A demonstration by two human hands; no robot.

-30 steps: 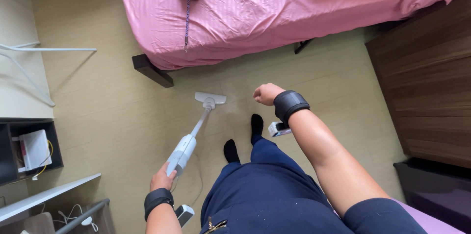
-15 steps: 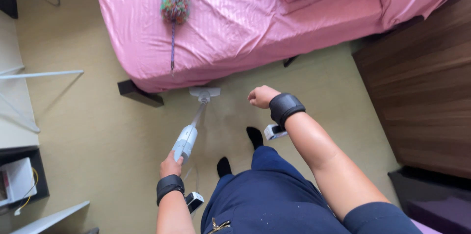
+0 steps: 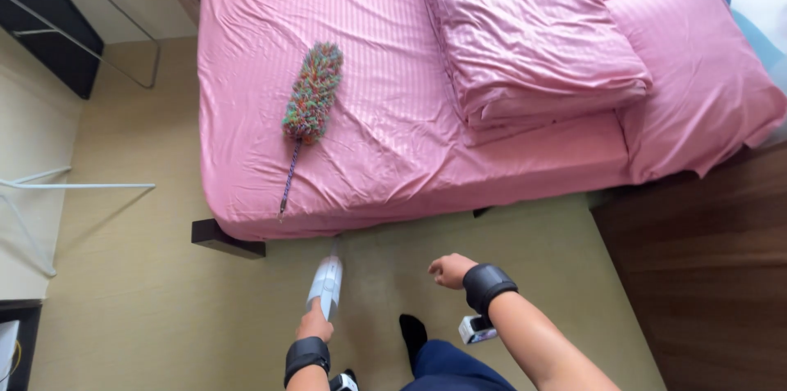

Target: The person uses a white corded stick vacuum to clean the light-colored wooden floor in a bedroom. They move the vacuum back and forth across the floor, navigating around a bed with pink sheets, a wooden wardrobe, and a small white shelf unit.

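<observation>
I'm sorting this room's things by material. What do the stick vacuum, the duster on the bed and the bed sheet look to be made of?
Stick vacuum, held in the left hand: seemingly hard plastic, smooth white shell. Duster: fluffy multicoloured fibres, probably synthetic, on a thin dark handle. Bed sheet: woven fabric, pink with fine stripes and soft wrinkles.

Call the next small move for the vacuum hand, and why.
Probably draw the vacuum back a little, then shift it sideways along the bed edge. The left hand grips its handle, its head has gone out of sight under the bed frame, and bare floor lies to either side. The right hand is free.
</observation>
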